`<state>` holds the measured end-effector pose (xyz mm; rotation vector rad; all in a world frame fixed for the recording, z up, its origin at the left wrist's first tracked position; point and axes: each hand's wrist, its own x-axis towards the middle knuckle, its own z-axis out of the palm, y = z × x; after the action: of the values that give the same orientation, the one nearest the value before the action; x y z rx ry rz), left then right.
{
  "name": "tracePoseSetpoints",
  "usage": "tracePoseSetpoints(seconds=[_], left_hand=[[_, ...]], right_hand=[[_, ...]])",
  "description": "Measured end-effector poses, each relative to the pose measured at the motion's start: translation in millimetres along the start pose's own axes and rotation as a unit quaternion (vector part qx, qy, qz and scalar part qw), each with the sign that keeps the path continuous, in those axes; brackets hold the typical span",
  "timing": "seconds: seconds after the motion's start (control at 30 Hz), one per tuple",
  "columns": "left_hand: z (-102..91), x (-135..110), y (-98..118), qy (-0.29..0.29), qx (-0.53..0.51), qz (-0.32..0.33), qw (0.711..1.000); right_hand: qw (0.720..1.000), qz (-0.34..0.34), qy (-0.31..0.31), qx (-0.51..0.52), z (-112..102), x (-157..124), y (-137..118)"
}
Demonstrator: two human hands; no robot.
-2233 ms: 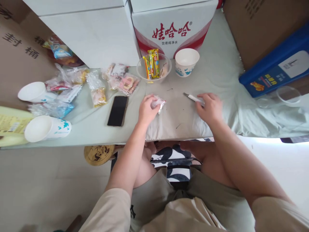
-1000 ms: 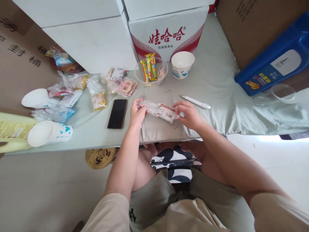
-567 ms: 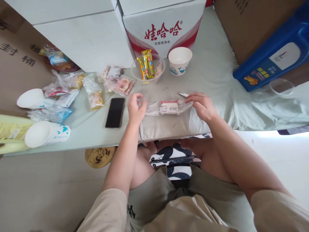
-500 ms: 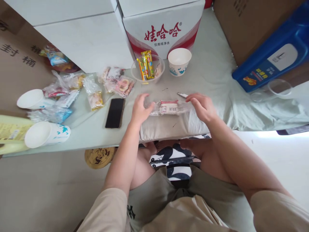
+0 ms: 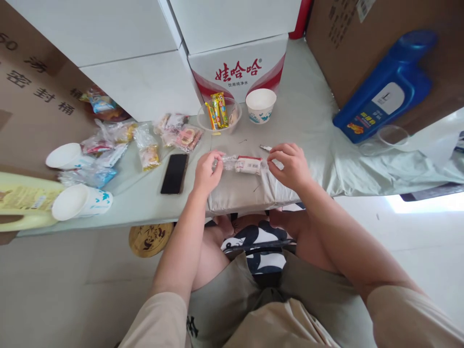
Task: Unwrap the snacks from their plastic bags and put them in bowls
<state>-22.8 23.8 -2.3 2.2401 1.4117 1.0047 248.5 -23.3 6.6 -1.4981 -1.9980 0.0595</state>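
Note:
A clear snack wrapper with a red and white label [image 5: 243, 164] is stretched between my two hands over the pale green cloth [image 5: 308, 130]. My left hand [image 5: 206, 170] pinches its left end. My right hand [image 5: 289, 165] pinches its right end, fingers closed. Just behind my right hand, the tip of a white pen-like tool [image 5: 265, 148] pokes out on the cloth.
A black phone [image 5: 174, 173] lies left of my hands. Behind are a clear bowl of yellow snack sticks [image 5: 217, 112], a paper cup [image 5: 260, 105], several snack packets [image 5: 145, 142], two tipped paper cups [image 5: 80, 202], a blue jug [image 5: 384, 92] and cardboard boxes.
My right hand let go of the white tool and joined the left on the wrapper. The wrapper was laid flat, hands opened briefly, and now both pinch its ends again.

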Motion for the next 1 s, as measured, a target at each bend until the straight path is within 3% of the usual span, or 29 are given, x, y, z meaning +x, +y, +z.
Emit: tracePoseSetpoints(seconds=[0.07, 0.17, 0.33, 0.4, 0.47, 0.53, 0.6, 0.67, 0.73, 0.8, 0.87, 0.93, 1.0], left_hand=[[-7.2, -6.3, 6.5, 0.019, 0.030, 0.025, 0.999], [-19.3, -16.3, 13.8, 0.009, 0.080, 0.028, 0.996], [-35.4, -26.4, 21.5, -0.151, 0.089, -0.063, 0.982], [-38.6, -27.6, 21.8, -0.225, 0.079, -0.111, 0.965], [-40.2, -27.9, 18.0, -0.259, 0.103, -0.175, 0.944], [-41.2, -28.1, 10.2, -0.242, 0.157, -0.243, 0.926], [-41.7, -28.4, 1.6, -0.186, 0.198, -0.277, 0.922], [-40.8, -28.6, -3.4, -0.122, 0.193, -0.251, 0.941], [-37.3, -28.6, -2.6, -0.095, 0.148, -0.172, 0.969], [-30.8, -27.9, 1.6, -0.131, 0.088, -0.096, 0.983], [-22.6, -26.4, 5.3, -0.194, 0.053, -0.064, 0.977], [-15.1, -23.6, 6.3, -0.228, 0.047, -0.077, 0.970], [-10.4, -19.7, 5.5, -0.214, 0.030, -0.108, 0.970]], right_hand=[[0.999, -0.023, -0.029, 0.008, -7.4, -2.8, -5.6], [0.991, -0.008, -0.134, -0.006, -20.6, -7.5, -13.4], [0.933, 0.050, -0.353, -0.049, -36.7, -8.2, -24.5], [0.909, 0.075, -0.406, -0.056, -37.2, -6.2, -25.4], [0.896, 0.097, -0.429, -0.061, -34.1, -4.8, -23.1], [0.892, 0.118, -0.431, -0.068, -28.8, -5.0, -18.6], [0.896, 0.136, -0.414, -0.081, -22.8, -6.2, -13.4], [0.910, 0.145, -0.376, -0.100, -17.0, -7.5, -9.1], [0.930, 0.147, -0.321, -0.106, -11.8, -8.3, -7.1], [0.953, 0.142, -0.256, -0.084, -6.9, -8.8, -8.5], [0.972, 0.128, -0.193, -0.044, -1.5, -9.3, -13.8], [0.983, 0.094, -0.155, -0.003, 5.1, -10.2, -21.5], [0.985, 0.032, -0.164, 0.034, 13.1, -11.2, -29.6]])
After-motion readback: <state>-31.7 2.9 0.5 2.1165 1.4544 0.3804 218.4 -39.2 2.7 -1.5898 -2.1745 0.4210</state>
